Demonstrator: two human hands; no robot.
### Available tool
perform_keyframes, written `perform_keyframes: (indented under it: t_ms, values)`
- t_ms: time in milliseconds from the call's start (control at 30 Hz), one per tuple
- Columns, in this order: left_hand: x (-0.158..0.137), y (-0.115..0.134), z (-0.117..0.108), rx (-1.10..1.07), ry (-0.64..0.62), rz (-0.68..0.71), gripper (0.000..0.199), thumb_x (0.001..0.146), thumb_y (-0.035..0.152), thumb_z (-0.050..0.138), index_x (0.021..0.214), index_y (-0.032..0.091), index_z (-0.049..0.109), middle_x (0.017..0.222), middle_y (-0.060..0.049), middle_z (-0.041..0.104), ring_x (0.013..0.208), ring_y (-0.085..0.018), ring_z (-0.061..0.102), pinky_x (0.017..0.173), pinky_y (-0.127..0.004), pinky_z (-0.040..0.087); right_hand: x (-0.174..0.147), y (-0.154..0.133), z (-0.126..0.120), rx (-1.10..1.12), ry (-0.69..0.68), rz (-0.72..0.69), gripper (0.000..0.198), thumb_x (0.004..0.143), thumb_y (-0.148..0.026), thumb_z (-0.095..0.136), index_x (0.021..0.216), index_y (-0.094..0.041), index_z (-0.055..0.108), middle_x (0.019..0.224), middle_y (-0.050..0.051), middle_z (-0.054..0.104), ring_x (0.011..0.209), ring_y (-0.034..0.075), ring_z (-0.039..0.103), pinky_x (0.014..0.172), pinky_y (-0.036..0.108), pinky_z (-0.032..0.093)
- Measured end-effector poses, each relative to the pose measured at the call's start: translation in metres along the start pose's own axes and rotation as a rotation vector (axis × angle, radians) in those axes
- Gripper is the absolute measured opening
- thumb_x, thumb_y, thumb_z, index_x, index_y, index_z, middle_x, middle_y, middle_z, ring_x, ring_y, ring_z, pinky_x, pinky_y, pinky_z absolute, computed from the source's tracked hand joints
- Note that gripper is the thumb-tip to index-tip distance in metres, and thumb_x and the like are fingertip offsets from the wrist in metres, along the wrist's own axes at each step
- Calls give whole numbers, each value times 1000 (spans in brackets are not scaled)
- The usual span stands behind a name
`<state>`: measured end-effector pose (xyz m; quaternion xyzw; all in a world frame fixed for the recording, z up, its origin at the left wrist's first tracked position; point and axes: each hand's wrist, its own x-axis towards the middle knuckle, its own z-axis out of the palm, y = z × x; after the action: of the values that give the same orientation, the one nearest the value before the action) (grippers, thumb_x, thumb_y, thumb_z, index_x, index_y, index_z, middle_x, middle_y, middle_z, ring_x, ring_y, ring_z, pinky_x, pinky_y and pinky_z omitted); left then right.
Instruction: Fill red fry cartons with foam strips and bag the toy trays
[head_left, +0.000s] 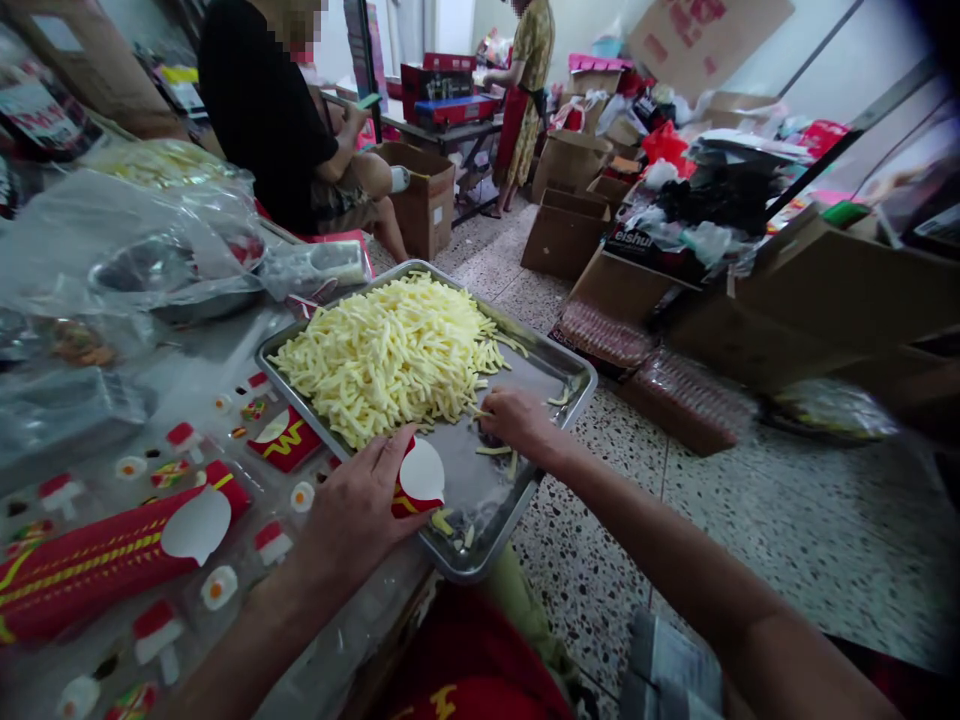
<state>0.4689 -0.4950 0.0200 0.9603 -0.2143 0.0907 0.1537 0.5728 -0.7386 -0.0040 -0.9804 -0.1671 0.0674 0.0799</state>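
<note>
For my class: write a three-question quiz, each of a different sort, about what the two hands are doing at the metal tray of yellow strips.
1. True or false: the left hand holds a red carton over the metal tray.
2. Multiple choice: the right hand rests on A) a cardboard box, B) loose yellow strips at the edge of the pile, C) the stack of flat red cartons.
3. Fill in: the pile lies on the ___ part of the tray, away from the person.

Key: 1 true; 2 B; 3 far.
</note>
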Motion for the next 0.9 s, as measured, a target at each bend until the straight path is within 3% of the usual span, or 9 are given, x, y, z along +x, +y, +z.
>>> perform_keyframes:
  t_ms: [133, 267, 400, 567, 700, 800, 900]
  values:
    - [6, -1, 6, -7, -81, 39, 84, 77, 47, 77, 145, 19, 36, 131, -15, 62, 114, -32, 64, 92, -42, 54, -5, 21, -17, 70, -59, -119, 14, 80, -17, 67, 88, -20, 78, 90, 4, 73, 77, 15, 60, 68, 26, 37]
    - [10, -1, 10, -78, -100, 8, 82, 78, 46, 77, 145, 20, 38, 134, -14, 61, 116, -31, 64, 95, -41, 53, -22, 43, -39, 215, -182, -429, 14, 78, -15, 70, 83, -26, 78, 90, -1, 73, 86, 15, 58, 77, 26, 39]
    - [17, 10, 10, -99, -194, -83, 82, 73, 44, 80, 141, 20, 43, 134, -14, 62, 115, -32, 65, 89, -41, 55, -28, 42, -47, 264, -326, -677, 20, 71, -8, 73, 74, -28, 76, 104, -3, 75, 99, 17, 55, 87, 29, 40]
    - [26, 21, 11, -39, -275, -141, 84, 68, 48, 83, 137, 17, 47, 129, -15, 64, 111, -33, 66, 86, -41, 55, -17, 35, -38, 182, -364, -769, 22, 67, -1, 66, 63, -23, 68, 78, -1, 70, 85, 15, 52, 77, 26, 38]
    - [32, 27, 18, 19, -319, -141, 78, 67, 46, 83, 132, 17, 50, 120, -14, 66, 102, -31, 68, 81, -38, 54, -19, 42, -23, 242, -275, -578, 18, 61, -2, 66, 63, -19, 66, 70, -3, 64, 74, 13, 51, 67, 24, 36]
    - [42, 41, 29, 39, -350, -126, 73, 67, 41, 83, 129, 17, 52, 115, -13, 67, 97, -31, 69, 76, -37, 54, -28, 39, -12, 488, -130, -248, 11, 63, -8, 69, 70, -17, 67, 67, -4, 63, 66, 11, 52, 60, 22, 35]
    - [56, 59, 43, 2, -257, -146, 70, 70, 38, 79, 132, 18, 51, 116, -13, 66, 95, -30, 70, 76, -37, 54, -37, 19, -2, 716, 20, 51, 5, 73, -17, 70, 77, -16, 69, 66, -3, 64, 61, 11, 54, 55, 22, 35]
